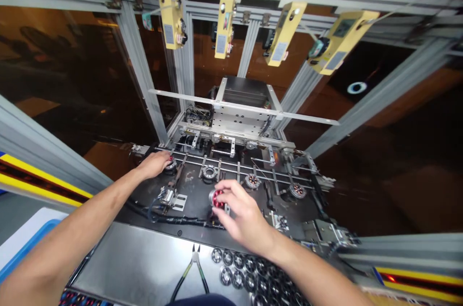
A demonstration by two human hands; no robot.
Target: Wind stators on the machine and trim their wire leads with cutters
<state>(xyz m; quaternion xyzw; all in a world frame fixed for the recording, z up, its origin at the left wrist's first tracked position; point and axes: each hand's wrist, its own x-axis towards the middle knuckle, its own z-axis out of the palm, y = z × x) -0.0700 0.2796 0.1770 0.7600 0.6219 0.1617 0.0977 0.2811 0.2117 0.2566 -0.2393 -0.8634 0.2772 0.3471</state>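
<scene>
My left hand (154,165) reaches to the far left ring-shaped holder (171,167) on the dark machine bed. Its fingertips are closed on a small red part there, seemingly a motor stator, mostly hidden by the fingers. Nearer the front, my right hand (241,213) grips a round motor stator with red windings (218,198) and a silvery rim between thumb and fingers, held over the bed. Between the hands and farther back is a ring holder (210,172) with an open centre. To its right, two holders carry copper-coloured stators (252,181), (298,191).
Diagonal cutters (196,257) lie on the metal ledge (144,257) in front. Beside them stand rows of dark round parts (238,278). Metal rails and brackets (224,144) cross behind the holders. Several yellow units (224,26) hang from the frame above. A blue tray (31,250) is at left.
</scene>
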